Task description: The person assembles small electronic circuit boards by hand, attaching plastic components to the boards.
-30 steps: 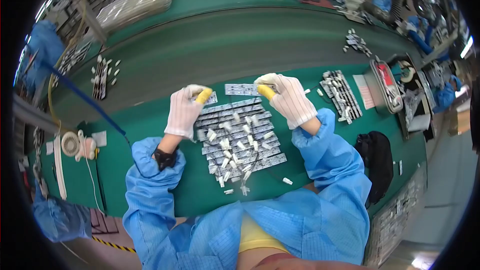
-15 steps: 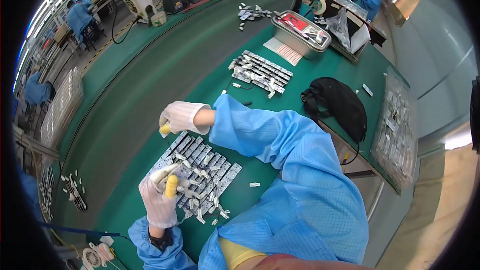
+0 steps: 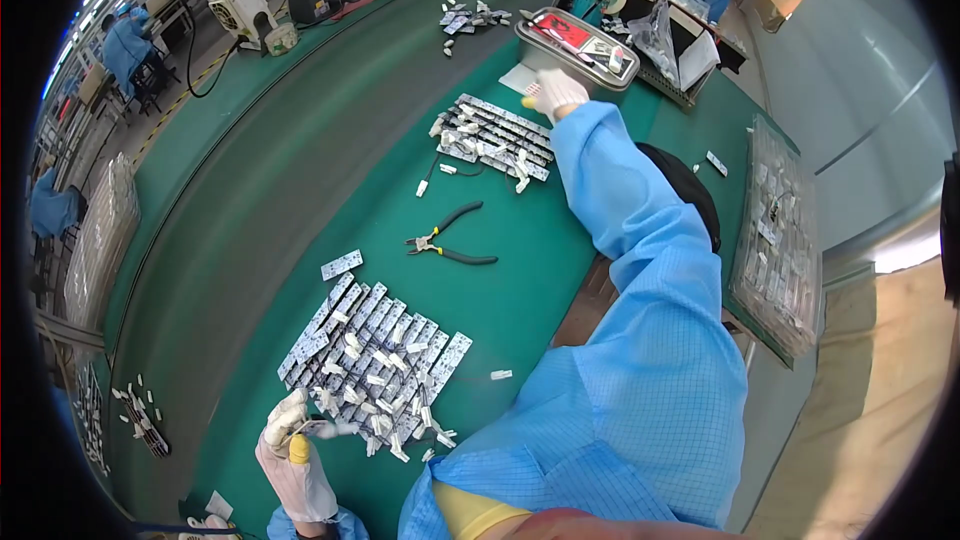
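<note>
White striped knit on the left hand [image 3: 292, 455], low beside the near-left edge of the board stack [image 3: 385, 355]; gloved fingers pinching a small flat piece [image 3: 314, 428], too blurred to identify. Same pale fabric on the right hand [image 3: 557, 93], far out beside a round-cornered metal tin [image 3: 575, 65] and a thin card [image 3: 518, 78]; finger closure hidden, cannot tell whether pinched or spread. Board stack on smooth green tabletop [image 3: 540, 315]: rigid narrow strips, speckled pale grey, laid like slats, strewn with blocky white connectors. Just beyond the top end, one short rectangular board [image 3: 342, 264]. Pliers [image 3: 450, 238] farther out, curved black handles splayed, yellow near the metal head. Smaller second stack [image 3: 500, 140] near the right hand, with dark leads trailing. One loose white connector [image 3: 501, 375] right of the board stack. Blue sleeve [image 3: 650, 240], fine-checked and creased.
</note>
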The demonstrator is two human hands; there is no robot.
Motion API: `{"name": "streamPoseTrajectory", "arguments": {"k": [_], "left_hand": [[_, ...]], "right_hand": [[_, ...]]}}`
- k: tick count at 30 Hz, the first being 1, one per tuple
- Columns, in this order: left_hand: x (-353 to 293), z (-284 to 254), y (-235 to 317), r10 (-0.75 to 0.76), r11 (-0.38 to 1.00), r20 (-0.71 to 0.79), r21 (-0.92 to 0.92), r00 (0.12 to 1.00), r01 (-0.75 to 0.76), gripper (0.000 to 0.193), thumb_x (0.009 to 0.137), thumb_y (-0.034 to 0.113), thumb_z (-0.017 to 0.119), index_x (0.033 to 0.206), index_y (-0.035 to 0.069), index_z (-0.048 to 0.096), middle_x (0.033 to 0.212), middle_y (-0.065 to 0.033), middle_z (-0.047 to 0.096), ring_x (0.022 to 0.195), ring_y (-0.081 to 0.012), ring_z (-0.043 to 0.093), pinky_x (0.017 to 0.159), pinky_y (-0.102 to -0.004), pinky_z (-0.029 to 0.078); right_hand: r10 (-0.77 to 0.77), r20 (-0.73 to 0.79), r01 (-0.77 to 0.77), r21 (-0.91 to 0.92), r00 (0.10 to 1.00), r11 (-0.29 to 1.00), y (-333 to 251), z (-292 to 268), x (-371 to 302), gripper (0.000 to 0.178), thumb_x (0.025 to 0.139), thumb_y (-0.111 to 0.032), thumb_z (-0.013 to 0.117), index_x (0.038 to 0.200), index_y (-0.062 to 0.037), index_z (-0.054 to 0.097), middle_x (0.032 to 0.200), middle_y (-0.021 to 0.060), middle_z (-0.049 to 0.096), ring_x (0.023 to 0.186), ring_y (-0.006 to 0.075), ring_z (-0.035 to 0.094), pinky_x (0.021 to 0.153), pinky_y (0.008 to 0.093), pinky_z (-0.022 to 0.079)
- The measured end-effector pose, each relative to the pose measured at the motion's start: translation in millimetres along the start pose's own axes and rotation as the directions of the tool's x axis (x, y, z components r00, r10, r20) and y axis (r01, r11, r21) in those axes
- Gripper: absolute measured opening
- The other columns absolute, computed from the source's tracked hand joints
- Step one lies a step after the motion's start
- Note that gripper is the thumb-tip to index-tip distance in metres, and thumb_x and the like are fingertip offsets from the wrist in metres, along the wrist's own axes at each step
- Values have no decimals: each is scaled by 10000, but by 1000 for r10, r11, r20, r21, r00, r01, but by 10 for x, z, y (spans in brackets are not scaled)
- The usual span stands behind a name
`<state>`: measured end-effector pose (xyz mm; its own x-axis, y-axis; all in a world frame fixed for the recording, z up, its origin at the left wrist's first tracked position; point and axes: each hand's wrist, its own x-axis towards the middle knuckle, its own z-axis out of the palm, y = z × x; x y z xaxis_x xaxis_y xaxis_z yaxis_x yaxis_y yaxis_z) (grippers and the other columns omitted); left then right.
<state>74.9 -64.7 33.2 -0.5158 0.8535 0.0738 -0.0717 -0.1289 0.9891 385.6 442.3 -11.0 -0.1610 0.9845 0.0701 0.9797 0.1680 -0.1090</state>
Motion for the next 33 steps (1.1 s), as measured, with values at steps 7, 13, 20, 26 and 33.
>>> {"name": "streamPoseTrajectory", "arguments": {"k": [7,13,20,26,33], "left_hand": [[152,6,38,-60,982,123,184,991,36,162,827,62,670,953,-36,642,1082,-170,631,584,-154,599,496,-240,477],[428,374,176,-125,988,188,110,974,105,442,871,309,625,1163,-22,599,1057,-145,628,814,-161,605,625,-259,491],[623,759,-216,241,520,440,694,865,-498,511,817,61,586,1295,-42,438,1185,-221,488,1026,-357,522,876,-396,440],[559,500,-314,224,560,308,736,925,-381,432,808,23,561,1235,-18,503,1145,-199,518,1029,-365,503,905,-418,421],[585,611,-19,103,824,297,509,949,-248,222,838,140,664,1014,5,677,807,-116,656,683,-224,606,690,-305,495]], "right_hand": [[83,-248,-98,-50,965,994,465,392,162,182,816,-275,657,916,-143,731,841,141,687,797,300,666,719,401,524],[-416,-453,611,506,789,608,-995,-482,-948,114,774,-72,667,881,-71,708,828,120,678,713,275,645,650,327,510],[-744,-583,945,191,326,265,-1839,-763,-2615,219,679,-142,765,866,-119,653,907,19,674,728,187,649,608,292,477],[-751,-575,932,330,325,151,-1855,-987,-2579,350,667,-229,795,961,-111,646,1033,86,663,912,237,638,790,355,489],[-806,-561,973,218,190,77,-1996,-817,-2539,546,770,-92,625,1301,-95,498,1290,127,566,1175,269,552,1049,500,317]]}}
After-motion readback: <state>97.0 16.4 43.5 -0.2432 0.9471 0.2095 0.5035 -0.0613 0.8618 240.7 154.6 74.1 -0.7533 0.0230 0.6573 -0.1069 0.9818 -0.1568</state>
